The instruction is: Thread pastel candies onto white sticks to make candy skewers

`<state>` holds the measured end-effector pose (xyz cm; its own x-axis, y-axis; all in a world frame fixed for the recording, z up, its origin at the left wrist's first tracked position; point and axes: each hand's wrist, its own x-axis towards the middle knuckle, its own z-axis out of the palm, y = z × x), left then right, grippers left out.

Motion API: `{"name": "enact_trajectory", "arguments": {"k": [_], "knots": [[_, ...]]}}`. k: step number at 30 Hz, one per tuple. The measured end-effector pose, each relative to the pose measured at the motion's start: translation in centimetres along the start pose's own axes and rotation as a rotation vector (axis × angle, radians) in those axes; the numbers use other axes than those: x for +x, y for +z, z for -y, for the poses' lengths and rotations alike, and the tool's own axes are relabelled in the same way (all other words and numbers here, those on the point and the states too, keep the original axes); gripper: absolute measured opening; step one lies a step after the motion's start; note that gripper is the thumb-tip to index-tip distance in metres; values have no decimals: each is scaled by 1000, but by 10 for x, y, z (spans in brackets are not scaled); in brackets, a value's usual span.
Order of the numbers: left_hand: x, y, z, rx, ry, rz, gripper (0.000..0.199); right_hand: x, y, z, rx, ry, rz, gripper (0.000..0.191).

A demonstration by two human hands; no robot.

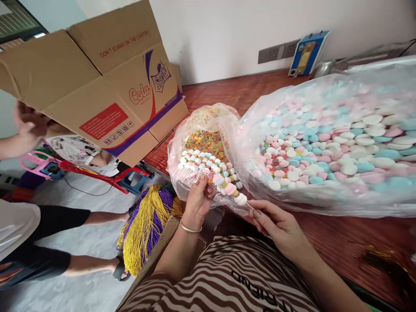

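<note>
right hand (281,223) had thumb and fingers pinched on thin shaft (250,206) at white end of short strand of pastel beads (229,189); couldn't tell needle or wire. left hand (199,199), bangle (191,228) on wrist, pinched opposite end. strand hung over near edge of wooden table (338,238), just in front of small clear bag (174,151) of multicoloured beads (208,143). big clear bag (312,209) of pastel disc beads (325,143) lay to its right. cola/sprite carton (120,86) was at table's left edge, another person's hand (27,125) beside it. gold and purple bead necklaces (152,229) were below table's left corner.
</note>
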<state>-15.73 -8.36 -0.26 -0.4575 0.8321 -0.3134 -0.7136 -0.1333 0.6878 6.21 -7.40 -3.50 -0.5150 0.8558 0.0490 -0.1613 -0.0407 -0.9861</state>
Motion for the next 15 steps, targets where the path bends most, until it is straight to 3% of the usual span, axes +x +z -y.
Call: {"name": "enact_trajectory", "arguments": {"k": [6,9,12,15], "knots": [[-5,6,2,70,48,29,55,-9,-6,-2,-193,-110,-7,23],[-4,7,4,175,86,-3,58,-12,-11,0,-508,-406,-70,25],[-2,9,4,284,106,-41,61,-15,-16,-3,-848,-727,-148,40],[0,11,5,362,117,-41,61,-18,-22,-8,-1114,-899,-183,58]]}}
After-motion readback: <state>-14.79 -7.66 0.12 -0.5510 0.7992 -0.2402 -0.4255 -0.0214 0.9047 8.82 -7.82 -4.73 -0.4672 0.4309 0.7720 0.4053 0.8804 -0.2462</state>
